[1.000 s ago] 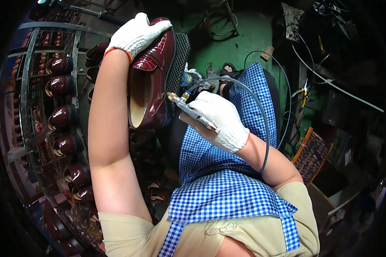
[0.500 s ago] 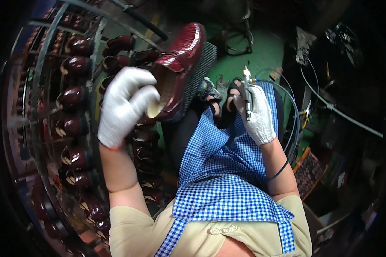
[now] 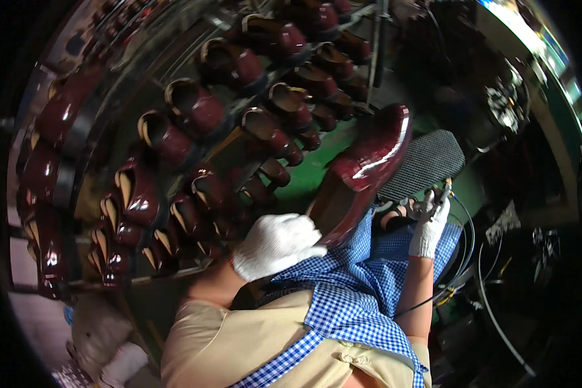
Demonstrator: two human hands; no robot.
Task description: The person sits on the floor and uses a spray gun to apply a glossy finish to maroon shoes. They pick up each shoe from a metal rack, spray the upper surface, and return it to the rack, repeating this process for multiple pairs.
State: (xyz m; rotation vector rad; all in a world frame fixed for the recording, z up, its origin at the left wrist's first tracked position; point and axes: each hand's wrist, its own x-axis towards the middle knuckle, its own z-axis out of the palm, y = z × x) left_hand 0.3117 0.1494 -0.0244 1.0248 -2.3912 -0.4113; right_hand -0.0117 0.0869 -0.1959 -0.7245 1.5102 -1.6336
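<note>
My left hand (image 3: pixel 279 247), in a white knit glove, grips the heel end of a glossy burgundy shoe (image 3: pixel 368 161). The shoe's toe points up and to the right, and its opening faces me. Part of its side overlaps a dark, textured, sole-shaped pad (image 3: pixel 428 161). Beyond the pad's near edge, my right hand (image 3: pixel 431 226), also gloved, is closed around a small metal spray gun (image 3: pixel 443 194) with a brass-coloured tip. Its fingers are partly blurred. A thin hose (image 3: pixel 470 236) trails from the gun past my right forearm.
On the left stands a metal rack (image 3: pixel 376 52) with rows of burgundy shoes (image 3: pixel 197 107), close to my left arm. A blue checked apron (image 3: pixel 349 304) covers my lap. A pale hose (image 3: pixel 491 310) lies at the right. White cloth (image 3: pixel 124 365) sits at the lower left.
The view has swung toward the rack. My left hand has closed on the shoe's heel, and the shoe has shifted leftward off most of the pad. The spray gun stays in my right hand.
</note>
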